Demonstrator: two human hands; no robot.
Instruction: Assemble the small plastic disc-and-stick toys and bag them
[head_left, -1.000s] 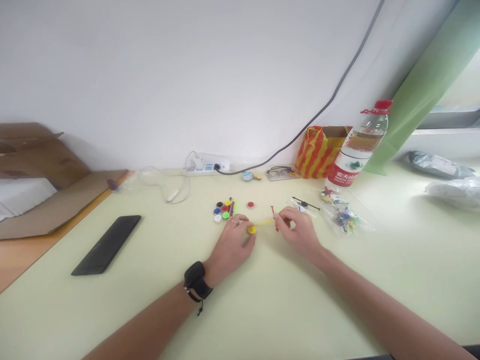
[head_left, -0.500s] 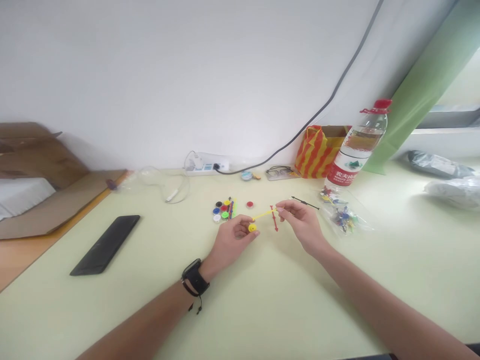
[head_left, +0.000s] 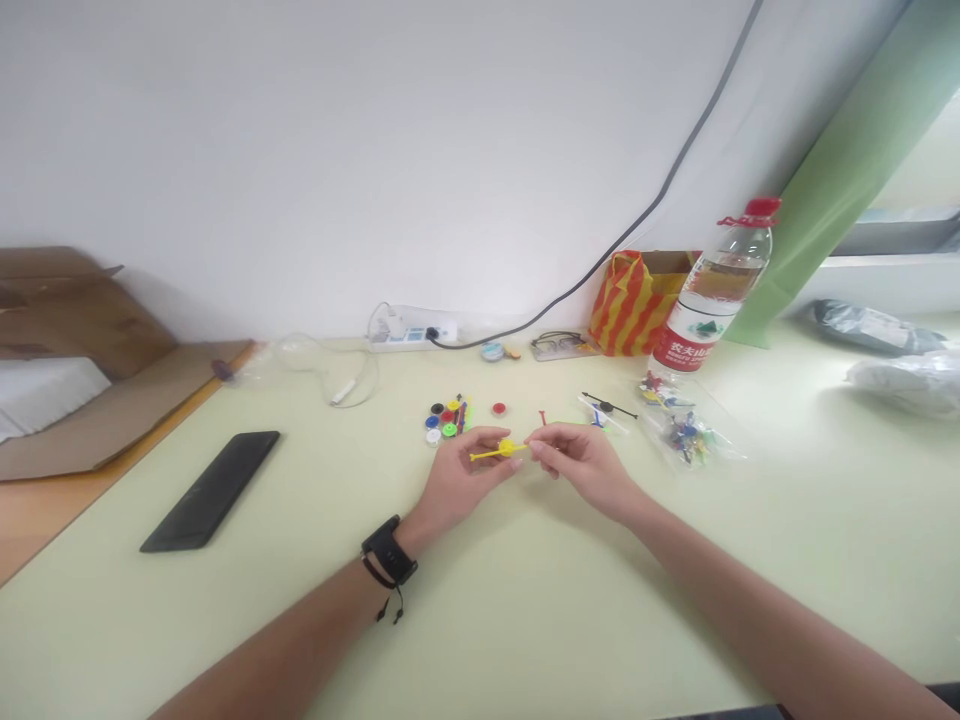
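Note:
My left hand (head_left: 450, 482) pinches a small yellow plastic disc (head_left: 507, 449) between thumb and fingers. A thin yellow stick with an arrow-like end (head_left: 482, 456) passes through or across the disc; I cannot tell which. The fingers of my right hand (head_left: 592, 470) are closed on the stick's right end. Just behind the right hand, a red stick (head_left: 543, 417) is partly hidden. Beyond it lie a black stick with a black disc (head_left: 607, 407), a white stick (head_left: 613, 418) and a blue piece (head_left: 598, 417). Several coloured discs (head_left: 449, 430) sit in a cluster behind my left hand, beside a lone red disc (head_left: 499, 408).
A clear bag of coloured parts (head_left: 694, 440) lies at right, before a water bottle (head_left: 701, 310) and a striped bag (head_left: 630, 305). Along the wall are a power strip (head_left: 446, 330) and glasses (head_left: 559, 345). A black flat case (head_left: 214, 490) and cardboard box (head_left: 142, 390) are left.
My right hand has moved left and down toward my left hand. The yellow stick, earlier stretched between the hands above the disc, now lies at the disc and sticks out to its left.

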